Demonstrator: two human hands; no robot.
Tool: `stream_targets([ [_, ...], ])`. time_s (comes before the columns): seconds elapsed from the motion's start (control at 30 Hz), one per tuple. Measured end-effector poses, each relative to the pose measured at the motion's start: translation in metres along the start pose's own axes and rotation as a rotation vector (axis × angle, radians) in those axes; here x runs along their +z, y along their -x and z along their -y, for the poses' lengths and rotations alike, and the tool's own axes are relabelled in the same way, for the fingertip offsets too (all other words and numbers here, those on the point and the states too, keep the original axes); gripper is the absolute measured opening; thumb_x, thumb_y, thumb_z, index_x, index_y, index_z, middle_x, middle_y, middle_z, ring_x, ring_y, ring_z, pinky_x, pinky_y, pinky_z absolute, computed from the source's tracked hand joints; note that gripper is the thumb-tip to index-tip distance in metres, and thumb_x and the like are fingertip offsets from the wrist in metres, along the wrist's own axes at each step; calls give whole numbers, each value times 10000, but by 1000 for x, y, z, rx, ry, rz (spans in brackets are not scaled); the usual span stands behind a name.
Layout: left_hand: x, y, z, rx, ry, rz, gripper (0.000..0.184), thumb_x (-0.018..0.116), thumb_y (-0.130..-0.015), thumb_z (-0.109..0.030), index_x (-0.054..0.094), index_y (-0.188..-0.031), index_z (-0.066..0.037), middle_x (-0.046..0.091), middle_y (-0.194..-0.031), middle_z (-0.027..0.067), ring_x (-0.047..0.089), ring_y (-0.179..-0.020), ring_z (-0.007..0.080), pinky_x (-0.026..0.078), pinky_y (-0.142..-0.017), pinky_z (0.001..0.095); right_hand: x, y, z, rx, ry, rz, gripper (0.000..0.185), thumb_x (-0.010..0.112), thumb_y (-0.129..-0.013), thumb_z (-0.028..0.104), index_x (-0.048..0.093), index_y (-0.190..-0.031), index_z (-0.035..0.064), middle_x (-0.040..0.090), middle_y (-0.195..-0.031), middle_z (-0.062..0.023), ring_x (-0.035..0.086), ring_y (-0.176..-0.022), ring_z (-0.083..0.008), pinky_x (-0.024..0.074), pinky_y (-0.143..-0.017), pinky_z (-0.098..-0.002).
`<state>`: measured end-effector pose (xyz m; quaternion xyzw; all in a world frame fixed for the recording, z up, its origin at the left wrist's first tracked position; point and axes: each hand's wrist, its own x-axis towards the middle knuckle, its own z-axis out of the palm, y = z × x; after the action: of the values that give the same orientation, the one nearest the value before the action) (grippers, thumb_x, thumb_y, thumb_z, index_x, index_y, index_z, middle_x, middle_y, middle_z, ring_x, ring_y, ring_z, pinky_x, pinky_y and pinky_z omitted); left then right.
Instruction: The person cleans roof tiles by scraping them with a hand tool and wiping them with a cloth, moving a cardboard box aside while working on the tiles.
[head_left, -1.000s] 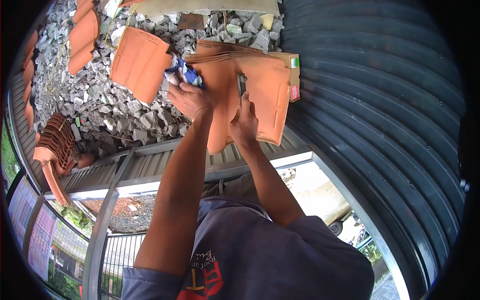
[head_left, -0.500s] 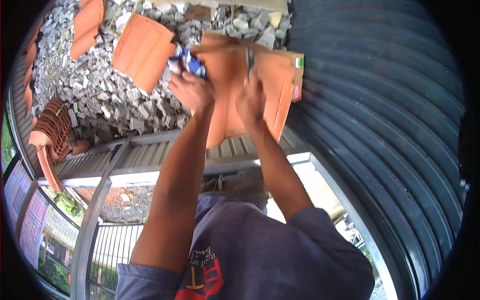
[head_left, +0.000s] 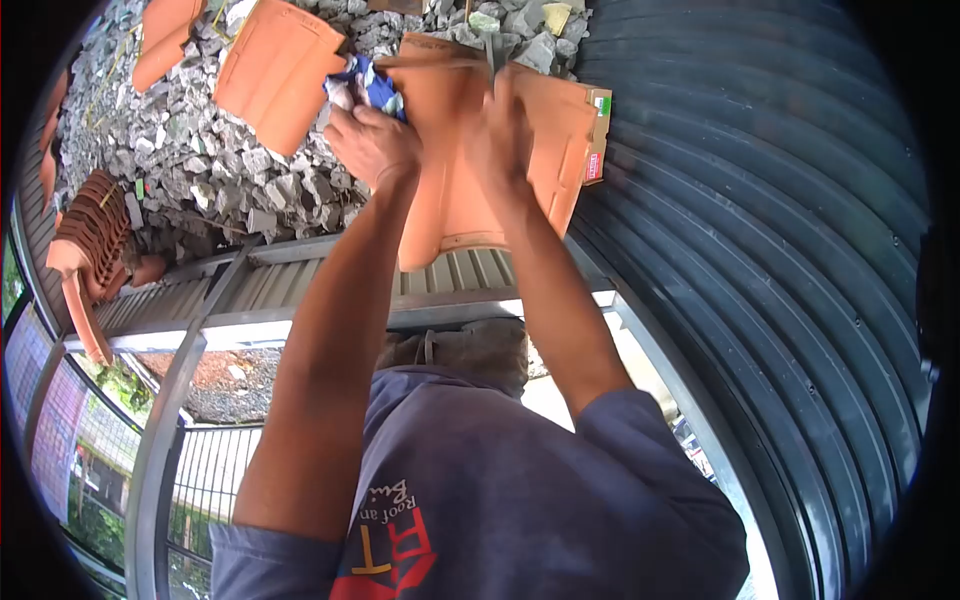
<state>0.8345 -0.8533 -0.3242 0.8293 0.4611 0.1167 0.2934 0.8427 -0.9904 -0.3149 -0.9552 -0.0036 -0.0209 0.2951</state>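
My left hand point(head_left: 370, 142) grips a crumpled blue and white cloth point(head_left: 372, 88) at the left edge of an orange roof tile point(head_left: 440, 180). My right hand point(head_left: 500, 125) is over the middle of that tile, blurred by motion, closed round a dark narrow tool point(head_left: 495, 52) whose far end points to the tile's upper edge. The tile lies on other tiles, their edges showing at the top. How the tool meets the tile is too blurred to tell.
Grey rubble point(head_left: 250, 190) lies to the left, with a loose tile point(head_left: 278, 75) on it. Stacked ridge tiles point(head_left: 95, 225) are at far left. A cardboard box point(head_left: 597, 140) sits beside dark corrugated metal point(head_left: 760, 200). A metal frame point(head_left: 270, 325) runs below.
My right hand and its tool have moved up across the tile, towards its far edge. My left hand still holds the cloth. The whole view has shifted slightly.
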Motion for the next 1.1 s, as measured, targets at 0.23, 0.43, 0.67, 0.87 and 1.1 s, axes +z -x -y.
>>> stream_targets([
  [0.23, -1, 1, 4, 46, 6, -4, 393, 434, -1012, -245, 574, -1264, 22, 571, -1166, 289, 560, -1064, 486, 451, -944, 547, 1, 96, -20, 28, -149, 59, 591, 579, -1002, 14, 388, -1560, -12, 643, -1060, -320, 670, -858, -505, 543, -725, -592],
  [0.43, 5, 1, -2, 4, -11, -49, 398, 444, -1001, -269, 573, -1246, 17, 574, -1187, 313, 575, -1075, 502, 463, -928, 567, 0, -20, 21, 27, -50, 118, 535, 551, -1012, 58, 416, -1529, 55, 659, -1032, -313, 681, -867, -506, 560, -718, -575],
  [0.67, 6, 1, -1, 66, -24, -74, 378, 446, -988, -243, 597, -1204, 28, 577, -1144, 284, 581, -1052, 473, 464, -921, 544, 1, 109, -22, 76, -23, 83, 555, 585, -995, 32, 434, -1527, 75, 638, -1031, -272, 681, -776, -498, 554, -639, -598],
  [0.87, 10, -3, 11, 253, 105, -48, 644, 612, -926, -451, 540, -1343, 34, 512, -1184, 297, 523, -1116, 486, 450, -968, 560, -36, 240, -52, 151, -128, 244, 497, 611, -1028, 93, 485, -1507, 57, 667, -1107, -252, 703, -974, -433, 579, -811, -481],
  [1.1, -11, 3, -11, 303, -2, -3, 764, 718, -909, -459, 467, -1456, 11, 560, -1339, 283, 544, -1237, 488, 435, -1045, 591, -123, 201, -77, 191, -89, 67, 322, 617, -1034, 164, 604, -1306, -9, 722, -1110, -237, 736, -990, -381, 566, -871, -448],
])
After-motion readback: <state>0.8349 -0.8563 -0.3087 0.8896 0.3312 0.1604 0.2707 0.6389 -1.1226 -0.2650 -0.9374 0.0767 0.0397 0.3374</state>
